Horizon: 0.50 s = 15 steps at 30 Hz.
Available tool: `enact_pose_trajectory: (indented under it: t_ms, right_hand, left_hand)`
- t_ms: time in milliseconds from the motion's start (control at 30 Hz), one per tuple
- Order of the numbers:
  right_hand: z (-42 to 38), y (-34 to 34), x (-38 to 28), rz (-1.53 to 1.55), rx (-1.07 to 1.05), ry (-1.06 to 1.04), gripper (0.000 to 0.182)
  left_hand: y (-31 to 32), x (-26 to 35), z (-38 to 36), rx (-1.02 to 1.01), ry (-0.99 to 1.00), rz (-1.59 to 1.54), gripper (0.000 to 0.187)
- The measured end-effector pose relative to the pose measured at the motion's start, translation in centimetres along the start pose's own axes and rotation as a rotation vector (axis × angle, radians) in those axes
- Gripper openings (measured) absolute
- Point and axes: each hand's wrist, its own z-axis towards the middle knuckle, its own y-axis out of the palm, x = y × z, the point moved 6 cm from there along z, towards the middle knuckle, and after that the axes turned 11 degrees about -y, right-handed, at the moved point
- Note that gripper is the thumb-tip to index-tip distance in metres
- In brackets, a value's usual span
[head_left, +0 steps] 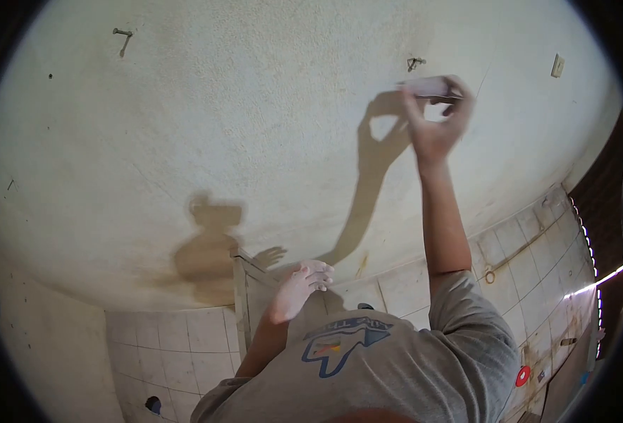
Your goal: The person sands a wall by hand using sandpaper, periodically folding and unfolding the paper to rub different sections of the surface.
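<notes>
Raised high at the upper right, my right hand [440, 123] grips a pale, flat pad [428, 87] with a dark lower edge, held close against the off-white wall [290, 134]. Motion blurs the fingers, and the pad's exact kind does not show. A small metal wall fixture [416, 64] sits just above it. Low in front of my chest, my left hand [303, 287] is coated in white dust, its fingers loosely bent and apart with nothing in them. It is nearest to the upright edge of a narrow partition [242, 296].
A bent metal bracket [123, 39] sticks out of the wall at the upper left, and a light switch [557, 65] is at the far right. Stained tiles [184, 331] cover the lower wall. A red ring [523, 376] shows at the lower right.
</notes>
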Motion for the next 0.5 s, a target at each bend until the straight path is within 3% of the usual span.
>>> enact_pose_trajectory:
  t_ms: [133, 233, 300, 367, 433, 467, 500]
  right_hand:
    - [-7.2, 6.0, -7.7, 0.061, -0.489, -0.633, 0.052]
    - [-6.2, 6.8, -10.1, 0.185, -0.576, -0.677, 0.047]
    - [-1.8, 7.7, -9.6, 0.088, -0.55, -0.615, 0.043]
    - [3.3, 6.9, -8.1, -0.002, -0.322, -0.53, 0.042]
    - [6.9, 5.5, -6.0, 0.02, -0.131, -0.144, 0.049]
    - [7.9, 5.0, -6.7, -0.163, -0.072, -0.228, 0.055]
    - [7.3, 6.3, -7.2, -0.08, -0.185, -0.195, 0.057]
  left_hand:
    - [-1.3, -1.0, 0.0, -0.02, -0.046, -0.063, 0.041]
    - [-1.6, -0.9, -0.6, 0.004, -0.036, -0.123, 0.04]
    - [-2.1, -1.1, -1.0, -0.031, -0.016, -0.185, 0.04]
    - [-1.8, -0.9, -0.8, -0.056, 0.017, -0.203, 0.039]
    - [-1.7, -0.9, -1.3, -0.052, 0.044, -0.191, 0.039]
    - [-2.0, -1.2, -1.3, -0.05, 0.045, -0.2, 0.039]
    - [-2.5, -1.4, -1.1, -0.048, 0.045, -0.21, 0.039]
